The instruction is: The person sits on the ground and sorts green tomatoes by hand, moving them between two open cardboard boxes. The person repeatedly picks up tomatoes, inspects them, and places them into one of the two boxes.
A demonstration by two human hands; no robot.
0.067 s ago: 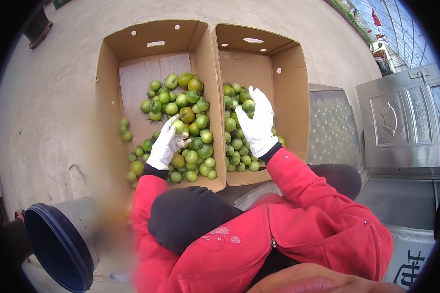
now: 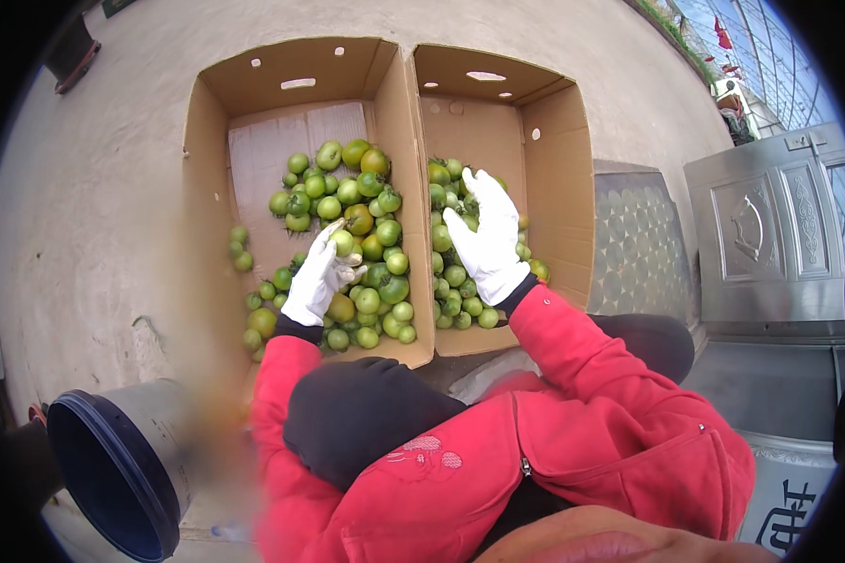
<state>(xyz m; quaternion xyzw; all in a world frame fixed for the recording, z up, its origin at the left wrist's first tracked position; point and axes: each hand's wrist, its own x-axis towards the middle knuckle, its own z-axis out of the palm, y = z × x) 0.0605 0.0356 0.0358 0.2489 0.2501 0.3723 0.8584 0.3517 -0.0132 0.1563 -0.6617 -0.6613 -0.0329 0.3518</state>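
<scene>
- Green tomato (image 2: 343,244): pinched by the fingers of your left hand (image 2: 317,280) over the left box (image 2: 207,150), same as before.
- Your right hand (image 2: 488,246) slid a bit left over the right box (image 2: 559,141), thumb and fingers apart, so more tomatoes (image 2: 539,269) show past it.

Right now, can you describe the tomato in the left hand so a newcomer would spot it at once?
Start at the left cardboard box. Near its middle, the white-gloved left hand holds a small, pale-green tomato. That grip sets it apart from the neighbouring tomatoes, which lie in the box.
</scene>
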